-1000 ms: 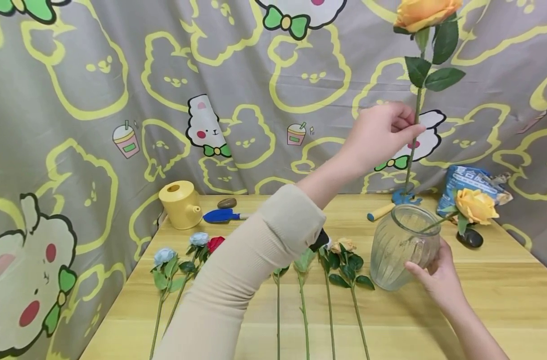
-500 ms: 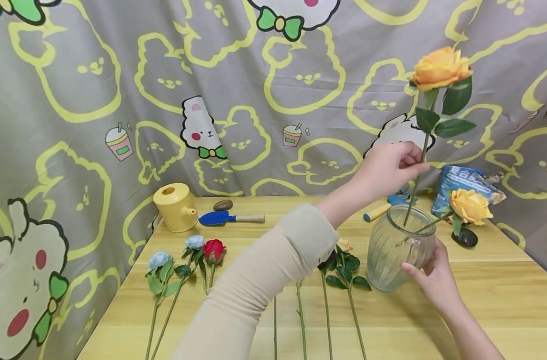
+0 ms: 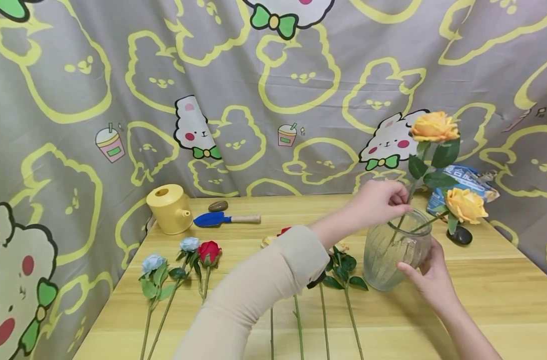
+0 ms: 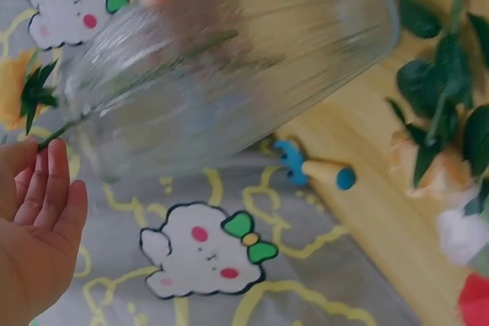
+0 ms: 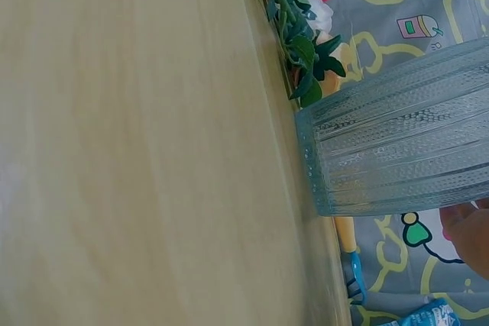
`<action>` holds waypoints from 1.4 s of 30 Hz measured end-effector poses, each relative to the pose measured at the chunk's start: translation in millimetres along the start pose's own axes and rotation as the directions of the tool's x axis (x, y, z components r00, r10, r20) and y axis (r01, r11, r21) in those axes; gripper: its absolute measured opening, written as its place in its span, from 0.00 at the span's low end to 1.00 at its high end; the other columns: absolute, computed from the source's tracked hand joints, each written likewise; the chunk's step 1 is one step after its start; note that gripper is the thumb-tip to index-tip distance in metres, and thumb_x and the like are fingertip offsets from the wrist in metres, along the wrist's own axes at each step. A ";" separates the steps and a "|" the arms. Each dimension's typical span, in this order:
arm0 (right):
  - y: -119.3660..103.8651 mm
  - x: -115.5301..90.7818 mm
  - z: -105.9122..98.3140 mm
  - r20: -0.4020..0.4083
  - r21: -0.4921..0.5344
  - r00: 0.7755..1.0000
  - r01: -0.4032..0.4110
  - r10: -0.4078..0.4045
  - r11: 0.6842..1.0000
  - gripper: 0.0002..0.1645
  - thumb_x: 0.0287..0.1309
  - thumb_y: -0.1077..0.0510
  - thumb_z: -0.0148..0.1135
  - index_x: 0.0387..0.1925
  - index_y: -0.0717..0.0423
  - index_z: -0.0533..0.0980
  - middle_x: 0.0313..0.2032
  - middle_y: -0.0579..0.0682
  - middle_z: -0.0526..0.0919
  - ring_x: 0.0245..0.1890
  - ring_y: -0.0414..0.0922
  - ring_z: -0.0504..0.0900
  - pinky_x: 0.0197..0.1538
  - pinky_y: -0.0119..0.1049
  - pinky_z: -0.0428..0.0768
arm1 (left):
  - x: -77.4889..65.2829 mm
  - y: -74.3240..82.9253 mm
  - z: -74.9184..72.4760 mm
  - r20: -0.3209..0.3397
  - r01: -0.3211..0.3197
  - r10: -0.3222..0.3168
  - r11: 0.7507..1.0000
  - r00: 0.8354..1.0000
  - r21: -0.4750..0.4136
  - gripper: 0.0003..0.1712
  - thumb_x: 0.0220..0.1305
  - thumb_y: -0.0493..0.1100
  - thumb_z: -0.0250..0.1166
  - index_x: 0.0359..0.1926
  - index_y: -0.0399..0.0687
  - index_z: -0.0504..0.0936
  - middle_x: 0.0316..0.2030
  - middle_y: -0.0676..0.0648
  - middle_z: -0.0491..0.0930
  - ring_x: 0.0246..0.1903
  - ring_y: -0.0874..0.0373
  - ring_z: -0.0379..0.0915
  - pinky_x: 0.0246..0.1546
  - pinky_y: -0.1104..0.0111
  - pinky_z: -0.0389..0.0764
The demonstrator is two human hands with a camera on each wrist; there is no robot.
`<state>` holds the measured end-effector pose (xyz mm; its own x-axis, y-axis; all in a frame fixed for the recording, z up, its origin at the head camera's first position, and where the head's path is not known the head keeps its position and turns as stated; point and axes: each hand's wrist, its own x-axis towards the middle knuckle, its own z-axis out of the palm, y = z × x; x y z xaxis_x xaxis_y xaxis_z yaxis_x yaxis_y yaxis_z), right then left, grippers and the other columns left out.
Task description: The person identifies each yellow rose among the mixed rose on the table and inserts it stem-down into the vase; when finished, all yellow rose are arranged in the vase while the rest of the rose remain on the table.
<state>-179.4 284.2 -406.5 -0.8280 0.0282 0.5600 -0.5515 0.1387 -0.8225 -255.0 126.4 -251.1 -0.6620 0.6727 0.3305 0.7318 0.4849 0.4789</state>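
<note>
My left hand (image 3: 388,202) pinches the stem of an orange-yellow rose (image 3: 435,126) over the mouth of a ribbed clear glass vase (image 3: 390,257). The stem's lower end is inside the glass; the left wrist view shows it through the wall of the vase (image 4: 252,74). A second yellow rose (image 3: 467,206) leans out over the rim to the right. My right hand (image 3: 435,280) grips the vase's right side, thumb in front and fingers partly hidden behind. In the right wrist view, the vase (image 5: 405,143) has its base at the wooden tabletop (image 5: 153,150).
Blue roses (image 3: 152,263) and a red rose (image 3: 208,252) lie at left; more stems (image 3: 350,320) lie mid-table, partly under my left sleeve. Behind are a yellow watering can (image 3: 168,212), blue trowel (image 3: 212,219), brown stone (image 3: 218,206), black stone (image 3: 460,235), blue bag (image 3: 467,182) and small rake (image 4: 294,166).
My left hand has lowered the orange-yellow rose, its stem passing from above the vase down into it. My right hand keeps its grip on the vase. The head view has shifted slightly.
</note>
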 end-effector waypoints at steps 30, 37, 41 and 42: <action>0.3 -0.4 0.8 -0.014 -0.008 1.000 0.015 -0.015 1.000 0.48 0.44 0.82 0.55 0.64 0.56 0.49 0.52 0.44 0.66 0.50 0.33 0.68 0.49 0.21 0.64 | -0.7 -3.6 13.2 -0.075 0.120 -0.129 0.986 0.989 -0.116 0.05 0.57 0.46 0.63 0.33 0.51 0.80 0.26 0.60 0.80 0.24 0.78 0.70 0.24 0.86 0.69; -0.9 -0.2 0.1 -0.011 -0.042 1.000 0.006 -0.006 0.999 0.48 0.44 0.82 0.55 0.65 0.55 0.49 0.52 0.43 0.66 0.51 0.33 0.68 0.49 0.21 0.63 | 2.6 -7.8 14.1 -0.079 0.150 -0.155 0.986 0.985 -0.070 0.09 0.61 0.51 0.59 0.28 0.54 0.78 0.19 0.61 0.75 0.19 0.73 0.68 0.19 0.82 0.67; -0.8 -0.3 0.1 -0.011 -0.033 1.000 0.011 -0.012 0.999 0.48 0.43 0.82 0.55 0.64 0.56 0.49 0.52 0.43 0.67 0.50 0.33 0.69 0.49 0.21 0.64 | 4.7 -12.2 17.0 -0.113 0.163 -0.165 0.986 0.980 -0.026 0.11 0.61 0.51 0.59 0.25 0.53 0.77 0.16 0.59 0.71 0.16 0.70 0.64 0.17 0.80 0.65; -0.7 -0.4 0.1 -0.011 -0.032 1.000 0.011 -0.012 0.999 0.48 0.43 0.82 0.55 0.64 0.56 0.49 0.52 0.43 0.67 0.51 0.33 0.69 0.50 0.20 0.64 | 5.1 -13.2 18.1 -0.121 0.171 -0.174 0.985 0.977 -0.033 0.09 0.60 0.51 0.59 0.27 0.54 0.78 0.17 0.60 0.71 0.17 0.71 0.64 0.18 0.81 0.65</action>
<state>-178.6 284.0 -406.2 -0.8204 0.0375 0.5705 -0.5572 0.1711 -0.8125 -265.1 133.5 -270.4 -0.7937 0.5059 0.3379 0.6021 0.5740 0.5549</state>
